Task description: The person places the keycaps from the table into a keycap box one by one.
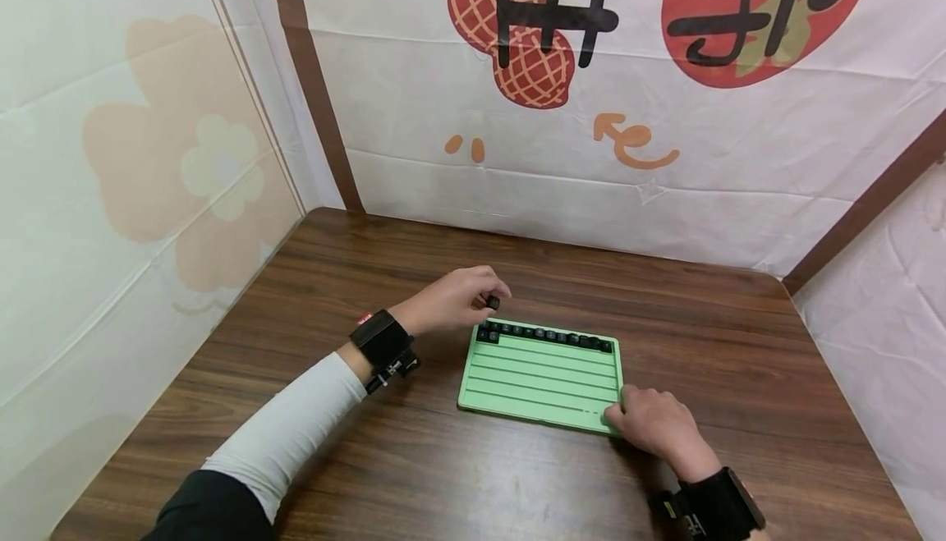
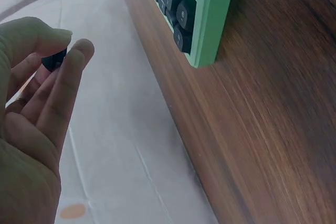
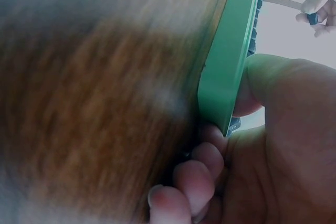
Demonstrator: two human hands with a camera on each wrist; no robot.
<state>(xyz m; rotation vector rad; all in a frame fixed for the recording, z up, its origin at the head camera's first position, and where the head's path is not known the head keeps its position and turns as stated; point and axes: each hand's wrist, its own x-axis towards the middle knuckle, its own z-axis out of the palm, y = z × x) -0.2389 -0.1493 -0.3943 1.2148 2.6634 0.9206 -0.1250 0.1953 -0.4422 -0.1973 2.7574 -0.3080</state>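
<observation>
A black keycap [image 1: 493, 302] is pinched between the thumb and fingertips of my left hand [image 1: 461, 298], held just above the far left corner of a light green tray [image 1: 543, 377]. The same keycap [image 2: 54, 60] shows partly covered by fingers in the left wrist view. Black keycaps [image 1: 550, 334] line the tray's far row, and a couple more sit at the left of the row below. My right hand [image 1: 656, 422] grips the tray's near right corner, thumb over the rim. In the right wrist view its curled fingers [image 3: 194, 177] lie along the outer side.
The tray lies flat on a brown wood-grain table [image 1: 399, 459], its lower grooves showing bare green. White printed cloth [image 1: 414, 188] hangs behind the table and along both sides. A black wrist camera [image 1: 384, 342] is strapped on the left wrist, another [image 1: 717, 508] on the right.
</observation>
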